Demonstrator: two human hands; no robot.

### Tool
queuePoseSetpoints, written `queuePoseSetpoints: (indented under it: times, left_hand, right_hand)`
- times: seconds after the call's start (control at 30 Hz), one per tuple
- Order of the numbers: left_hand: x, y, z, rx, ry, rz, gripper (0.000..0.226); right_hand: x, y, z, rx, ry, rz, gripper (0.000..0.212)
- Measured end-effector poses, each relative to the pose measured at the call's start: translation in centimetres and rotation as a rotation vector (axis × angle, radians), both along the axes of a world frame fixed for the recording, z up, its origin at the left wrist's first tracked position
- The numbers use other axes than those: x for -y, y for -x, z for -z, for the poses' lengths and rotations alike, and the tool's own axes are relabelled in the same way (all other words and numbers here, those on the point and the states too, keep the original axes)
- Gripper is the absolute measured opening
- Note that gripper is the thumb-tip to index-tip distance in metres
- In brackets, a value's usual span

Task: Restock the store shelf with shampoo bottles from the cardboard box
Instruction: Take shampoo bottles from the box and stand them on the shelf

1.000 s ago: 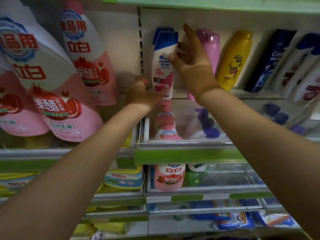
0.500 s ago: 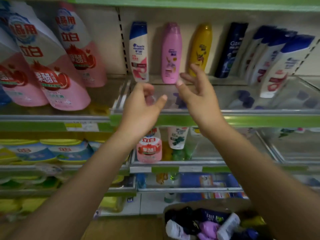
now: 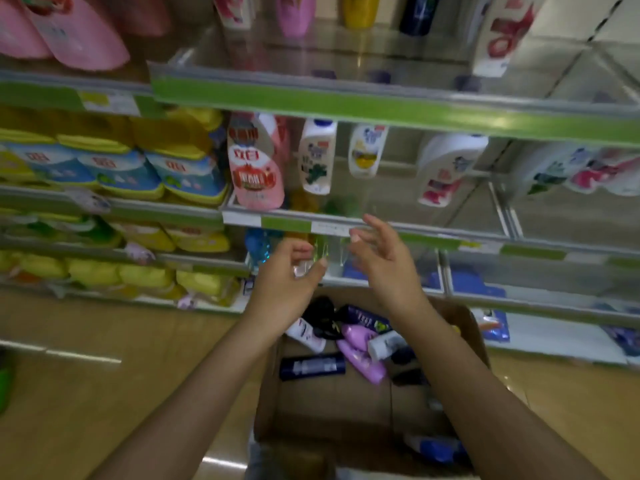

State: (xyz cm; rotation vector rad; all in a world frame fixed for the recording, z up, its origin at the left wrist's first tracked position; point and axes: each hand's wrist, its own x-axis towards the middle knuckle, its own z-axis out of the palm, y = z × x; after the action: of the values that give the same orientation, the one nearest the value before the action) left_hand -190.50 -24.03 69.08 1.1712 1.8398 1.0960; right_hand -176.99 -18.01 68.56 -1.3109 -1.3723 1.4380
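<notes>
A shop aisle with a tan, glossy floor (image 3: 104, 393) runs along a metal store shelf with green price strips (image 3: 346, 109). On its top tier, at the upper edge of the view, stand the lower halves of shampoo bottles, white, pink, yellow and dark blue (image 3: 294, 12). Lower tiers carry yellow and blue refill pouches (image 3: 121, 171) and a pink pouch bottle (image 3: 254, 168). On the floor below sits an open brown cardboard box (image 3: 346, 403), with loose bottles lying in it: a dark blue one (image 3: 311, 367), a lilac one (image 3: 362, 358) and white ones.

The left hand (image 3: 284, 285) is empty, fingers loosely curled, thumb out. The right hand (image 3: 384, 261) is empty too, fingers spread and relaxed. Both forearms reach forward, the hands close together above the box, in front of the lower tiers.
</notes>
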Motion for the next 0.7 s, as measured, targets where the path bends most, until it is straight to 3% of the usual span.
queuePoseSetpoints:
  times: [0.23,0.47,0.7]
  left_hand:
    - [7.0,-1.6,9.9,0.108,0.352,-0.048,0.010]
    - [9.8,-2.1,17.1,0.131,0.594,-0.061,0.009]
    - [9.3,-1.6,23.8,0.203,0.799,-0.152,0.025]
  right_hand:
    - [4.9,-5.3,8.1,0.048,0.314,0.037,0.032]
    - [7.3,-7.6,17.9,0.124,0.618,0.251,0.012]
    - [6.7,-6.3,26.8,0.178,0.777,0.300,0.023]
